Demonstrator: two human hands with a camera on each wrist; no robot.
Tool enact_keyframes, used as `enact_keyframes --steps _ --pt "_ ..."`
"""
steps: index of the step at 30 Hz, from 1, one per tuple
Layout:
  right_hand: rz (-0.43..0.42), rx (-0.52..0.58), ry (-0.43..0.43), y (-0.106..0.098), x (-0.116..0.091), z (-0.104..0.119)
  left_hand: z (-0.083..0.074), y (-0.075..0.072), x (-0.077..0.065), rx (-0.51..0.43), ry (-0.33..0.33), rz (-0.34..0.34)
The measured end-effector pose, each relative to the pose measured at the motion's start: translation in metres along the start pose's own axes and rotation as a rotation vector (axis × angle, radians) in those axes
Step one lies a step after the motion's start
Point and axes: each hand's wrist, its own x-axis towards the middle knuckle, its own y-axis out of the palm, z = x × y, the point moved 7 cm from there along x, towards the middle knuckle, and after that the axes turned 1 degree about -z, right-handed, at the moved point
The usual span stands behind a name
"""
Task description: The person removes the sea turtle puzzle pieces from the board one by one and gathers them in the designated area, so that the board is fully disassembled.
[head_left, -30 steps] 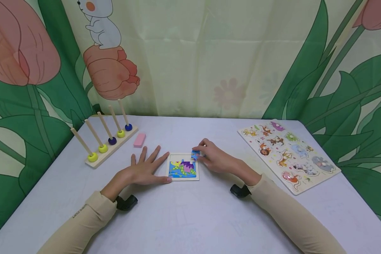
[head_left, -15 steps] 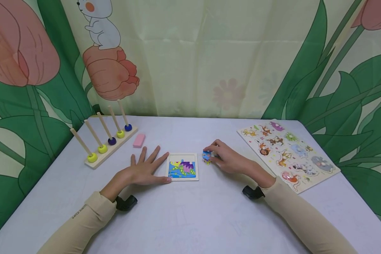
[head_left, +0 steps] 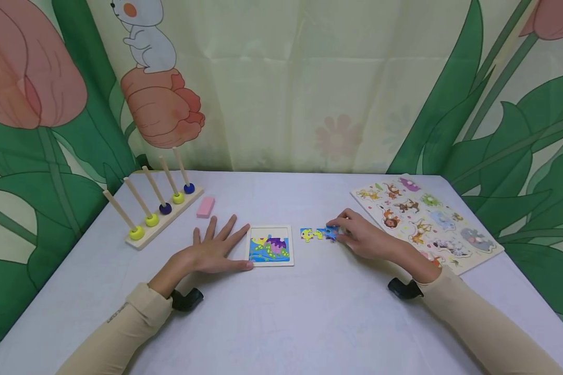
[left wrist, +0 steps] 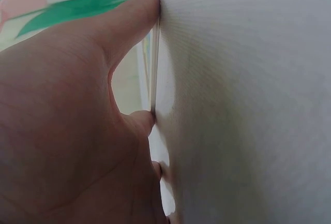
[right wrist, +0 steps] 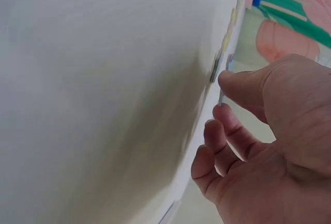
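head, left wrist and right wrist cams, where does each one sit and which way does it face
Head: worn on the head, looking forward and down at the table; left hand, right hand and both sleeves show.
Left wrist: on that wrist, looking past the palm at the edge of the puzzle frame; the left hand shows at left.
Right wrist: on that wrist, looking at a pinched puzzle piece; the right hand shows at right.
Shared: head and left wrist both show the puzzle frame.

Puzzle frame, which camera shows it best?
The head view: it shows the puzzle frame and its picture from above, with the left hand at one side. The left wrist view shows it only edge-on; in the right wrist view I can't clearly make it out.
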Motion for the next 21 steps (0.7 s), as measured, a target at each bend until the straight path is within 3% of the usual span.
enact_keyframes --steps 21 --pt "0.035 -0.010 0.031 -0.0049 -0.0062 -0.0119 0.0020 0.0005 -0.0012 0.006 -0.001 -0.001"
